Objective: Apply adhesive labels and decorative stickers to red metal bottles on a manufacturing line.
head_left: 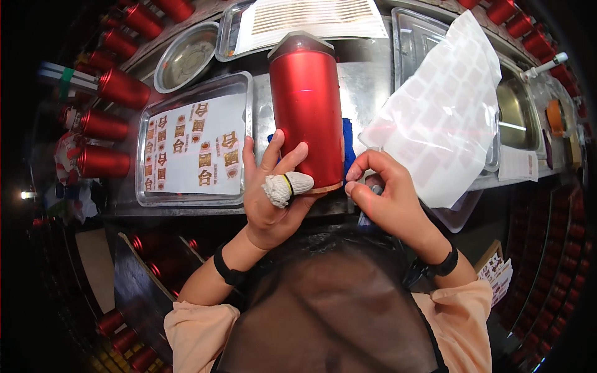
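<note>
A glossy red metal bottle (308,112) with a dark, angular top stands out in the middle, its base toward me. My left hand (273,186) holds it near the base, fingers along its left side and thumb by the bottom rim. One finger wears a white knitted cover with a dark and yellow band. Close to the base's right edge is my right hand (385,193), thumb and forefinger pinched together. Whatever lies in that pinch, if anything, is too small to make out. Beneath the bottle shows a blue cloth (348,146).
At left, a metal tray (142,180) holds a sheet of gold-and-red decals (193,146). Behind it sits a round metal bowl (186,57). A striped sheet (311,22) lies at the back. White backing paper (441,118) covers part of the right side; red bottles (102,161) line the left.
</note>
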`<state>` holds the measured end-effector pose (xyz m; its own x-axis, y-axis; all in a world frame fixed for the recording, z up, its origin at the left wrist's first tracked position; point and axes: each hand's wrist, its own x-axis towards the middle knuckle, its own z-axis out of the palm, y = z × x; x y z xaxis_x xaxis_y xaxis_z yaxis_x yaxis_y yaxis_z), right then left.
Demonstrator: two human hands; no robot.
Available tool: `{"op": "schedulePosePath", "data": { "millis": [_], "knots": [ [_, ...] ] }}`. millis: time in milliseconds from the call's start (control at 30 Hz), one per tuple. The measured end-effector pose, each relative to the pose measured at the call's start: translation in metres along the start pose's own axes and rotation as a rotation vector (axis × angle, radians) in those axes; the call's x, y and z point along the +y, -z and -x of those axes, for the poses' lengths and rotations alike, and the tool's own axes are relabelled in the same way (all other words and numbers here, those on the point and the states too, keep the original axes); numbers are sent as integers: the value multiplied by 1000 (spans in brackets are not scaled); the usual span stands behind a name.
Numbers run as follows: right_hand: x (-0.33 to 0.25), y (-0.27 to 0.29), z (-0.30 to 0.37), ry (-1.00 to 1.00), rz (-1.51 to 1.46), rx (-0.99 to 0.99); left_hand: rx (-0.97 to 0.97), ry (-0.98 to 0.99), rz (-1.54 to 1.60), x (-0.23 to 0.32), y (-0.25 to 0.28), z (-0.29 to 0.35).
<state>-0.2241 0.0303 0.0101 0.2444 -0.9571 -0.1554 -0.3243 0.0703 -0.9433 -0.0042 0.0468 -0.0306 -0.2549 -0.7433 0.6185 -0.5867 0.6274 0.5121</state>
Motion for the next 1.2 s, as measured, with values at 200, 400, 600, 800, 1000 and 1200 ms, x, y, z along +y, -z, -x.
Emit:
{"op": "schedulePosePath", "data": {
  "millis": [200,400,600,800,1000,1200],
  "knots": [
    [-8,-11,-2,153,65,21,6,63,3,-2,12,17],
    [-9,-21,-7,265,236,49,33,63,-4,-4,8,24],
    [-3,-16,-7,229,146,13,26,-1,-35,-4,8,22],
    [1,-6,-10,126,-24,-73,23,-30,-58,-4,9,20],
    [3,-12,-9,134,-10,-40,27,-38,-78,-4,8,21],
    [2,-16,-6,118,-8,-21,40,-51,-84,-3,7,21]
  ]
}}
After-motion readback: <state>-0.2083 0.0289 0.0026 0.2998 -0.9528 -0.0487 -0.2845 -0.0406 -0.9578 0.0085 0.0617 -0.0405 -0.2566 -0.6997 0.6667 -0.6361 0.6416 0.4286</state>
